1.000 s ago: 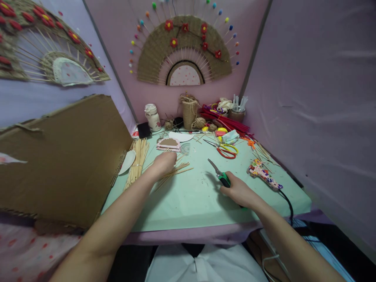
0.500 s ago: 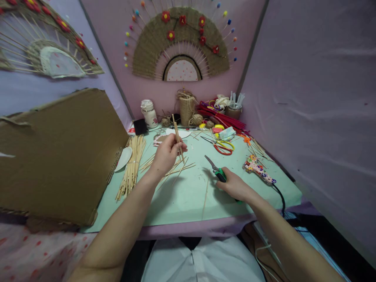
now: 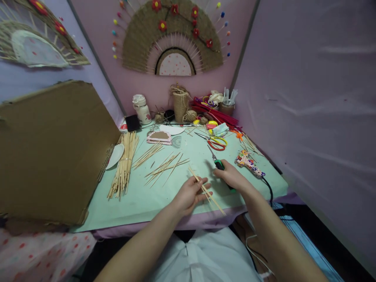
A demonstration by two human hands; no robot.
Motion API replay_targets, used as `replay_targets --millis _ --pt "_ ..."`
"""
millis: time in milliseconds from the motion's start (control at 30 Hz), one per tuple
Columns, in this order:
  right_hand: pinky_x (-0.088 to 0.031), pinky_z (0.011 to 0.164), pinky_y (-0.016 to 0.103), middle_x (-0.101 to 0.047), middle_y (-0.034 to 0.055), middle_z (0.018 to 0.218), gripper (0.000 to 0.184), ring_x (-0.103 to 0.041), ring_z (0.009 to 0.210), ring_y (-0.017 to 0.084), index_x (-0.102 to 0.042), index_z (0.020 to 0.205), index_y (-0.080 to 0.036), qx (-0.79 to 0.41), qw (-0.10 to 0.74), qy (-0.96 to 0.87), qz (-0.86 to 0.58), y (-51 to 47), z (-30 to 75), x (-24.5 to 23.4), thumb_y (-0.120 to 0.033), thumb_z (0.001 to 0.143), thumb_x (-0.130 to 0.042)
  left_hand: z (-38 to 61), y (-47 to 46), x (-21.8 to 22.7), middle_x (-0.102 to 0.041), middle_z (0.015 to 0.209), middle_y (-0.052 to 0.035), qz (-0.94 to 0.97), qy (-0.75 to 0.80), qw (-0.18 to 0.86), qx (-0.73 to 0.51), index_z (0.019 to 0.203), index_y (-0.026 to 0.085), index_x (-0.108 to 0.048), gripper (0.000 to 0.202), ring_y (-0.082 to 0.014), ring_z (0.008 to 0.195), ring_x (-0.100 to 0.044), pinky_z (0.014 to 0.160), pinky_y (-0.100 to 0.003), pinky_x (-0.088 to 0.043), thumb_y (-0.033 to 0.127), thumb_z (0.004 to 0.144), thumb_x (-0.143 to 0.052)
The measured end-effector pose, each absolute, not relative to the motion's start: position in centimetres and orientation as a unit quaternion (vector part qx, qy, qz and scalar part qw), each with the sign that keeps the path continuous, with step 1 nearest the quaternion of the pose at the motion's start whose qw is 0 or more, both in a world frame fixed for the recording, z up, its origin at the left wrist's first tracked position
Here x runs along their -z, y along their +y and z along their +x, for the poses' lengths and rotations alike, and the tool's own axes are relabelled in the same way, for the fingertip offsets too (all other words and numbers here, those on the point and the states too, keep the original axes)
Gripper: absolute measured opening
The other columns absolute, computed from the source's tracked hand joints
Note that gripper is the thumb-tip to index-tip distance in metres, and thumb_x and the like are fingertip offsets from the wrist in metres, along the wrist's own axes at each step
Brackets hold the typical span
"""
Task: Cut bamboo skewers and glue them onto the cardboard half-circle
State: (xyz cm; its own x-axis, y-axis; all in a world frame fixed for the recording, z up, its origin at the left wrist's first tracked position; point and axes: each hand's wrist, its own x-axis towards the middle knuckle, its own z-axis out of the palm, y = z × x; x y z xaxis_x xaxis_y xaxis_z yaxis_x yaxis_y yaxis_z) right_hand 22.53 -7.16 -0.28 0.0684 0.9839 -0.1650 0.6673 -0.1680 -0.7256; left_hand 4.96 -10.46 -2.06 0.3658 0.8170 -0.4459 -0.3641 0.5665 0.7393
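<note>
One left hand [image 3: 189,194], one right hand [image 3: 230,174], that makes two in play! One pair of green-handled cutters [image 3: 219,164], at least two held sticks [image 3: 216,203], and on we go: one pair of scissors [image 3: 216,146], one glue gun [image 3: 249,163], one protractor [image 3: 176,142], one bottle [image 3: 142,111], one cardboard sheet [image 3: 55,152], one stick bundle [image 3: 123,164], two fans [image 3: 141,47], and loose sticks [image 3: 164,169] too tangled to number!

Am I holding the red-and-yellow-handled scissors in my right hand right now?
No, your right hand grips the green-handled cutter, while those scissors lie on the table beyond it.
</note>
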Motion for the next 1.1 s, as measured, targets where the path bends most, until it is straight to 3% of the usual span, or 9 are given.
replay_targets --millis 100,300,367,533,667,800,900,1100 --pt "-0.033 0.057 0.025 -0.054 -0.0012 0.069 0.015 -0.050 0.066 0.016 -0.048 0.080 -0.021 -0.328 0.233 -0.599 -0.692 -7.2 22.5 0.2 -0.031 0.072 -0.056 3.4 -9.5 0.4 -0.049 0.137 -0.0155 0.312 0.457 0.725 -0.411 0.083 0.016 -0.054 0.009 -0.0274 0.128 -0.048 0.091 -0.041 -0.054 0.019 0.084 -0.063" --pt "-0.033 0.057 0.025 -0.056 -0.0013 0.070 0.015 -0.049 0.065 0.015 -0.047 0.078 -0.020 -0.317 0.234 -0.608 -0.690 -7.3 22.2 0.5 -0.031 0.072 -0.055 3.9 -11.0 -0.5 -0.063 0.119 -0.0155 0.300 0.387 0.792 -0.365 0.082 0.016 -0.053 0.019 -0.0253 0.108 -0.064 0.095 -0.048 -0.051 0.026 0.080 -0.070" --pt "-0.033 0.058 0.025 -0.056 -0.0014 0.071 0.015 -0.049 0.066 0.015 -0.046 0.078 -0.020 -0.319 0.234 -0.608 -0.688 -7.3 22.3 0.6 -0.031 0.071 -0.055 5.2 -11.4 0.6 -0.057 0.127 -0.0159 0.279 0.399 0.799 -0.352 0.080 0.015 -0.055 0.018 -0.0268 0.110 -0.062 0.094 -0.049 -0.052 0.023 0.079 -0.071" --pt "-0.034 0.059 0.026 -0.056 -0.0008 0.072 0.017 -0.051 0.068 0.016 -0.048 0.083 -0.020 -0.325 0.218 -0.619 -0.681 -7.4 22.3 0.5 -0.031 0.073 -0.056 5.7 -9.7 2.7 -0.037 0.148 -0.0118 0.276 0.433 0.718 -0.470 0.086 0.016 -0.058 0.006 -0.0281 0.130 -0.047 0.099 -0.046 -0.050 0.017 0.084 -0.063" --pt "-0.032 0.059 0.026 -0.056 0.0004 0.073 0.017 -0.051 0.068 0.017 -0.047 0.084 -0.021 -0.323 0.187 -0.624 -0.686 -7.5 22.2 0.3 -0.032 0.075 -0.055 2.8 -7.1 2.7 -0.036 0.149 -0.0114 0.282 0.469 0.657 -0.519 0.086 0.016 -0.054 0.003 -0.0248 0.131 -0.046 0.100 -0.041 -0.051 0.013 0.088 -0.056" --pt "-0.032 0.059 0.026 -0.056 0.0017 0.077 0.017 -0.052 0.071 0.018 -0.044 0.083 -0.021 -0.316 0.175 -0.635 -0.682 -7.5 22.2 0.2 -0.033 0.076 -0.054 -0.1 -5.2 2.0 -0.048 0.139 -0.0130 0.312 0.506 0.628 -0.502 0.085 0.016 -0.053 0.005 -0.0204 0.122 -0.055 0.101 -0.039 -0.050 0.014 0.088 -0.056" --pt "-0.032 0.059 0.026 -0.057 0.0023 0.078 0.018 -0.052 0.071 0.018 -0.044 0.084 -0.021 -0.319 0.177 -0.634 -0.681 -7.5 22.1 0.2 -0.033 0.076 -0.054 -1.2 -4.7 0.7 -0.063 0.121 -0.0135 0.352 0.517 0.623 -0.470 0.085 0.017 -0.049 0.007 -0.0178 0.106 -0.065 0.094 -0.038 -0.053 0.019 0.089 -0.054" --pt "-0.032 0.059 0.026 -0.057 0.0014 0.076 0.019 -0.052 0.070 0.018 -0.045 0.085 -0.021 -0.318 0.175 -0.630 -0.687 -7.5 22.1 0.6 -0.034 0.075 -0.055 -0.6 -4.6 -1.5 -0.072 0.083 -0.0047 0.505 0.433 0.588 -0.460 0.095 0.018 -0.055 0.018 -0.0161 0.079 -0.070 0.082 -0.036 -0.055 0.026 0.080 -0.062"
